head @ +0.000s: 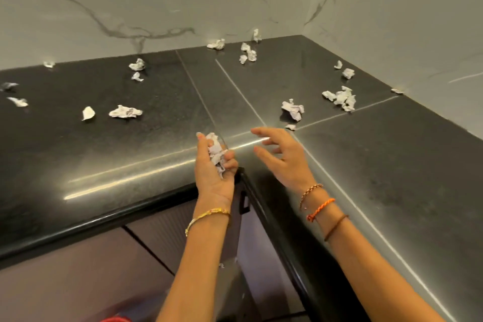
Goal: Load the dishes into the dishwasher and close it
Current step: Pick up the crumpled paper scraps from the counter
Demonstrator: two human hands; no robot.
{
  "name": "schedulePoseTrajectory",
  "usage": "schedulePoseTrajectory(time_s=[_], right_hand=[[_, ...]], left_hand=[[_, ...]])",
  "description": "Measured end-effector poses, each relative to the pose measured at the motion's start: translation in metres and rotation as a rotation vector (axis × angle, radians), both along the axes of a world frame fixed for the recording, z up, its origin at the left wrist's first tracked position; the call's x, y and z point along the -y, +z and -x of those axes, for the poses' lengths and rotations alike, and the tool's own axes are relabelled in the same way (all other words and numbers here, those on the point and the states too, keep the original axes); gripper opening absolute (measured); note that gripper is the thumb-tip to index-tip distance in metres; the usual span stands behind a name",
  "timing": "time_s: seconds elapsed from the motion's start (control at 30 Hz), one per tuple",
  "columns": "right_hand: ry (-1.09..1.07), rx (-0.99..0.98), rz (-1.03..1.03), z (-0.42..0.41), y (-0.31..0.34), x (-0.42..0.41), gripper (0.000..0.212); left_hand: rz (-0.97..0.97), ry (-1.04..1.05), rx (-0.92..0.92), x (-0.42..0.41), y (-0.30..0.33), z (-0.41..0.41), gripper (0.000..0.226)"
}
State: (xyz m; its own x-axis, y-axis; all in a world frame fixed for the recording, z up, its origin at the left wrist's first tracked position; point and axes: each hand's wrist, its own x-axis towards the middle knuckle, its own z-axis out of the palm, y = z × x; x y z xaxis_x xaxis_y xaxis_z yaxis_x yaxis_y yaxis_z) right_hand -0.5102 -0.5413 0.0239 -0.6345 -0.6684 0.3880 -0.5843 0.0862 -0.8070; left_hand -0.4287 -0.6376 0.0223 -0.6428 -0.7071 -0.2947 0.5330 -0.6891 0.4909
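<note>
1. My left hand (214,165) grips a bunch of crumpled paper (217,151); held upright, its long axis runs from wrist to fingertips.
2. My right hand (282,157) hovers with spread, empty fingers; I judge it should pinch the nearest paper scrap (293,110) on the black counter (392,165) cleanly.
3. No dishes or dishwasher are in view.

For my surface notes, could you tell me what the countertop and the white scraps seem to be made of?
Countertop: likely polished dark stone, glossy with speckles and visible seams. White scraps: probably crumpled paper or tissue, matte and creased.
</note>
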Motion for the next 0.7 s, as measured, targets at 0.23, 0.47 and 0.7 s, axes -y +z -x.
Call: schedulePoseTrajectory(time_s=[0.23, 0.47, 0.7], right_hand=[[0.157, -0.412, -0.365, -0.006, -0.026, 0.083, 0.037], [-0.04, -0.255, -0.068, 0.023, -0.028, 0.086, 0.02], [-0.263, -0.556, 0.202, 0.035, -0.032, 0.058, 0.022]], left_hand=[[-0.018, 0.095, -0.013, 0.066, 0.001, -0.029, 0.035], [-0.048, -0.045, -0.044, 0.095, -0.004, -0.006, 0.023], [-0.055, -0.367, -0.011, 0.063, -0.018, 0.067, 0.026]])
